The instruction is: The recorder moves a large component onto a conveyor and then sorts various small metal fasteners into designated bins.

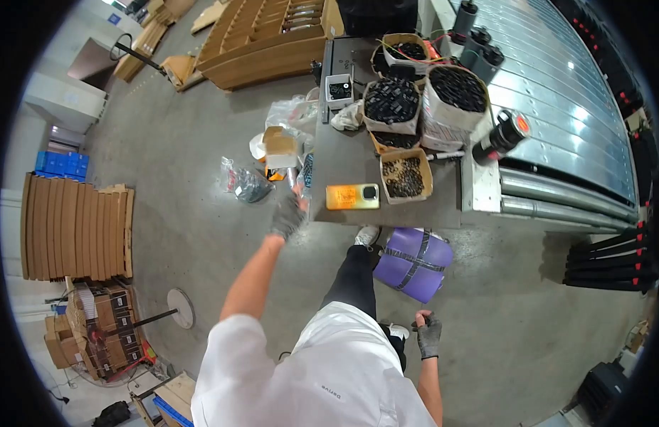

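My left hand [290,215], in a grey glove with bare fingertips, reaches down beside the left edge of the dark worktable [351,164]. Its fingers are smeared and partly hidden, close to a clear plastic bag [307,171] hanging at that edge. Low on my right side is my right hand [428,334], also gloved, with its fingers curled in and nothing visible in them. A phone in a yellow-orange case [352,197] lies at the table's near edge. Right of it stands an open carton of small dark rings [403,177].
Cartons of black plastic parts [391,100] crowd the table's back. A roller conveyor [557,92] adjoins on the right. A purple taped bundle [415,265] lies on the floor by my feet. Plastic bags [248,183] and an open box [280,148] sit left of the table.
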### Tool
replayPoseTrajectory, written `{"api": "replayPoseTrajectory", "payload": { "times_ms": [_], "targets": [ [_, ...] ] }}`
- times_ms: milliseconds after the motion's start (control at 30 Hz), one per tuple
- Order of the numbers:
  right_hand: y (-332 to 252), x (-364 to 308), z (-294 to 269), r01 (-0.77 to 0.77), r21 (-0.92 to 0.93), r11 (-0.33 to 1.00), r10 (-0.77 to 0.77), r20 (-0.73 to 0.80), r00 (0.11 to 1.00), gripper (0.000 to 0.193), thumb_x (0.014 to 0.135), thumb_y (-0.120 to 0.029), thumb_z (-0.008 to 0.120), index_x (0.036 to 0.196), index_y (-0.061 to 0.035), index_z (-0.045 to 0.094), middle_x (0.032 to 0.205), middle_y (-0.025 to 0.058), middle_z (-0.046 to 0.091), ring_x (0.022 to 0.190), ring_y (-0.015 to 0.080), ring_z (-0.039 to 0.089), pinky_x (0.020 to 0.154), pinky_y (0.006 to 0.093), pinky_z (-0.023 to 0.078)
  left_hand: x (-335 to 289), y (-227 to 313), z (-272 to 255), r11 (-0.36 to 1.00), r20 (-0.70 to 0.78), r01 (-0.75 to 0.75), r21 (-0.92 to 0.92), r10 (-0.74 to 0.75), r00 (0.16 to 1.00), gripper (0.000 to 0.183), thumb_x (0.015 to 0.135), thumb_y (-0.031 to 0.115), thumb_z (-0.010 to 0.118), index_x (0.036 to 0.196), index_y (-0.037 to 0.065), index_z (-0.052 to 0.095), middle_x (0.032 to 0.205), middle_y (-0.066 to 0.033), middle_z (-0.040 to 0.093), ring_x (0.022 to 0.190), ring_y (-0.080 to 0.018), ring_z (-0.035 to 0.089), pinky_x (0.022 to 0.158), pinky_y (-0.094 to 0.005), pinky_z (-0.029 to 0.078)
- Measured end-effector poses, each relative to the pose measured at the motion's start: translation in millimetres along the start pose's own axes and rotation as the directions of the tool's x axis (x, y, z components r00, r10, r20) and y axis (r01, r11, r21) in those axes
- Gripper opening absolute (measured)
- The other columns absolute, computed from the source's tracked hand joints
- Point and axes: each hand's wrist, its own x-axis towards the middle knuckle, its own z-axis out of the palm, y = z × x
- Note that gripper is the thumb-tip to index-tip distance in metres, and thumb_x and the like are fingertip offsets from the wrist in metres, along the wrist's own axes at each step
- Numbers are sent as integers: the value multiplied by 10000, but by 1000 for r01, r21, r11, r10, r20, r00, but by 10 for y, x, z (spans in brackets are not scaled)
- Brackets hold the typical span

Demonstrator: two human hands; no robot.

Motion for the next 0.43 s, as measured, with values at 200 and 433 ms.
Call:
{"api": "replayPoseTrajectory", "payload": {
  "times_ms": [200,433],
  "targets": [
    [1852,-943,-861,39,-102,994,-51,-112,992,177,890,-178,622,883,-2,637,657,32,597,554,114,573,497,263,458,-2319,1562,1173,917,411,-248,-312,365,835,251,859,159,582,1087,67,627,1003,-162,665,962,-339,636,830,-406,507],
    [1872,-1868,-1824,-155,196,968,225,-418,880,251,878,-254,643,831,-10,671,589,67,589,480,158,560,471,294,446,-3296,3462,2333,810,810,-391,-437,543,219,363,888,320,569,1200,136,594,1120,-149,652,1023,-317,626,926,-410,471]
  ]
}}
